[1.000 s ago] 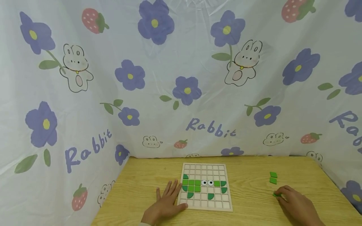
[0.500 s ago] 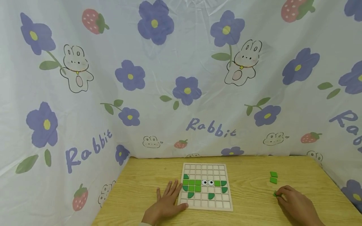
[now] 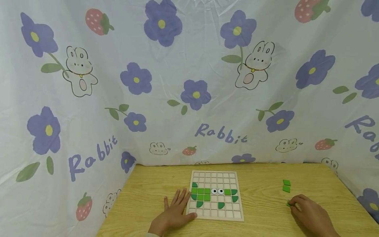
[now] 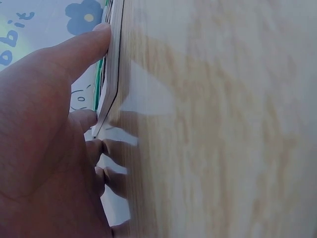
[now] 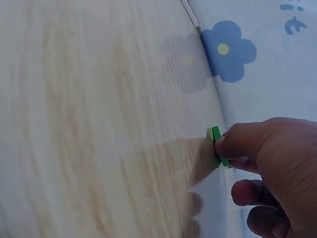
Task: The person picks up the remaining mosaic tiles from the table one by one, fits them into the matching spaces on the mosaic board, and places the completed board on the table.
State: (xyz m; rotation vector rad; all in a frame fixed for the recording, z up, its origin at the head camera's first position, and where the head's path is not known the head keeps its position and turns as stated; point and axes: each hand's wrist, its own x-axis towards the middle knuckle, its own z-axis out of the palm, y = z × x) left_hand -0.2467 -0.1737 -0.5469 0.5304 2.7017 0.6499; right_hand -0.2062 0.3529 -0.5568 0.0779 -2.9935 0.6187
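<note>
In the head view, my left hand lies spread on the table at the left side of a pale wooden grid board. Its thumb rests on the board's front left corner; the left wrist view shows the thumb at the board's edge. My right hand pinches a small green tile at the tabletop, its thumb on the near face and most of the tile covered in the head view. Set in the grid are light green squares, dark green quarter-round tiles and two eye tiles.
Two loose green tiles lie beyond my right hand on the wooden table. A white curtain printed with flowers and rabbits hangs behind the table and at both sides.
The green tile at my right fingertips has shifted very slightly and shows less than a second ago. My left hand and the board stay where they were.
</note>
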